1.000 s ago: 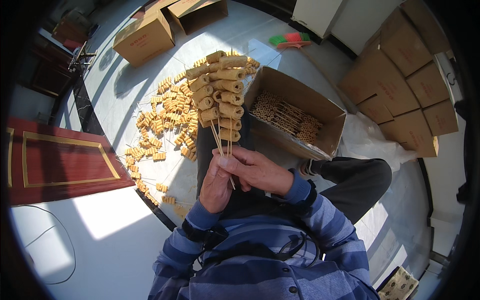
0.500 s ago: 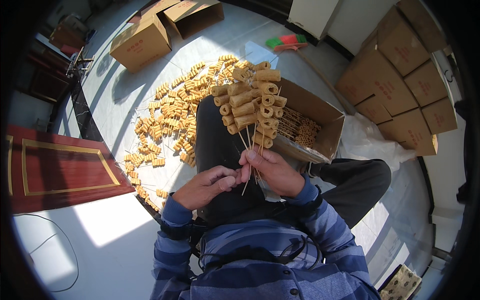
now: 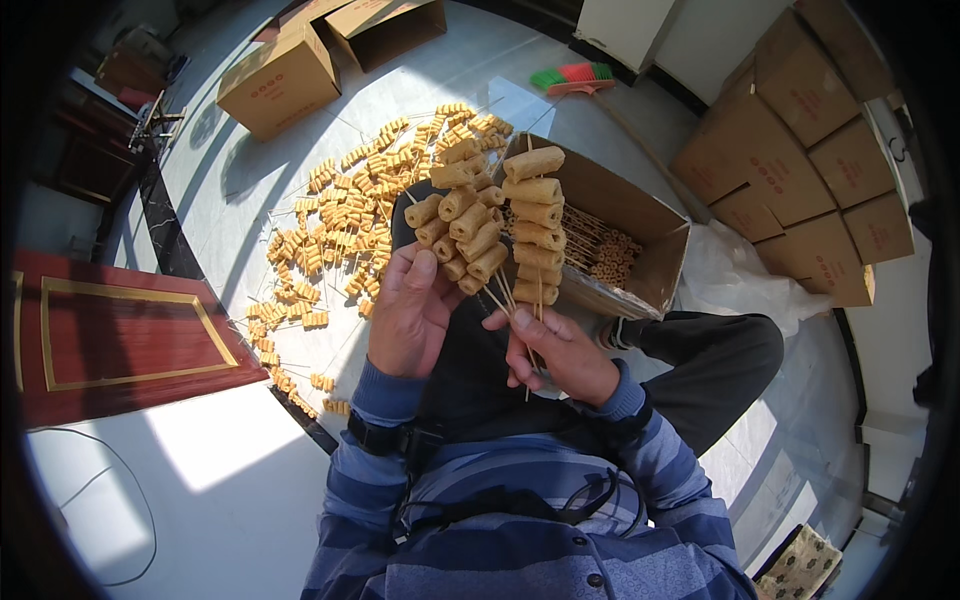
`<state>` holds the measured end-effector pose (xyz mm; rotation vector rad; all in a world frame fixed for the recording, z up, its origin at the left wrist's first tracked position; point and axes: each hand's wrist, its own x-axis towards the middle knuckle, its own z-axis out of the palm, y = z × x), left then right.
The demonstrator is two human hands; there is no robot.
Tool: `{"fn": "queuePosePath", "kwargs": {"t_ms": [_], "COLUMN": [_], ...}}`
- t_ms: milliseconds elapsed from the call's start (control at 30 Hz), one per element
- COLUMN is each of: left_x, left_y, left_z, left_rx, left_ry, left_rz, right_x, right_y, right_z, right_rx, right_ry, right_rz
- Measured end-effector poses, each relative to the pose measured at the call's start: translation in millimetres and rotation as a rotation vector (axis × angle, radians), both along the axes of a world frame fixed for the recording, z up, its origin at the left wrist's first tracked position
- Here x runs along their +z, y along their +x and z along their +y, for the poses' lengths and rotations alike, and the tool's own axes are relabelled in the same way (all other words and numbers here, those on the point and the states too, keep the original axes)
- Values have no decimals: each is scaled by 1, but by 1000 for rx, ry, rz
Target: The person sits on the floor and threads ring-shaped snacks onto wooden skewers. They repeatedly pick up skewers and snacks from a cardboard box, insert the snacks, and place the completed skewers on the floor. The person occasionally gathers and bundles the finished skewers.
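Thin wooden skewers threaded with hollow golden-brown rolls stand upright in front of me, split into two clusters. My right hand (image 3: 562, 352) is closed round the bare sticks below the rolls. At the left cluster of skewered rolls (image 3: 460, 222), my left hand (image 3: 408, 315) grips from the left side, thumb up, with its fingers partly hidden behind the rolls. The right-hand skewer of rolls (image 3: 538, 228) shows its rolls stacked in a column. Just beyond my right hand stands an open cardboard box (image 3: 650, 225) with several rows of skewered rolls packed in it.
Many skewered rolls (image 3: 350, 215) lie spread over the tiled floor ahead and left. Open cartons (image 3: 285, 90) stand at the far left. Stacked cartons (image 3: 770, 170) and clear plastic sheeting (image 3: 735, 275) are at the right. A red-and-green broom (image 3: 572, 78) lies beyond the box.
My left hand has moved up and left from the stick ends to the rolls. The bundle has parted into two clusters, while my right hand has shifted slightly right, still holding sticks.
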<state>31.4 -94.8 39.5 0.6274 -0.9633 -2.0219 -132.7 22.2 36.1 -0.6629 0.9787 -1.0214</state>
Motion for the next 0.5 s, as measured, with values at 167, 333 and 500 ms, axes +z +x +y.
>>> {"fn": "queuePosePath", "kwargs": {"t_ms": [167,333,500], "left_x": [1,6,5], "left_y": [-1,-8,-7], "left_z": [6,8,4], "left_rx": [10,141,152], "left_ry": [-123,-24,110], "left_rz": [-25,-174,-8], "right_x": [-1,-5,-18], "right_y": [6,7,9], "right_z": [1,6,6], "right_rx": [-2,100,-11], "right_ry": [17,-25,-80], "right_rz": [181,369,163]}}
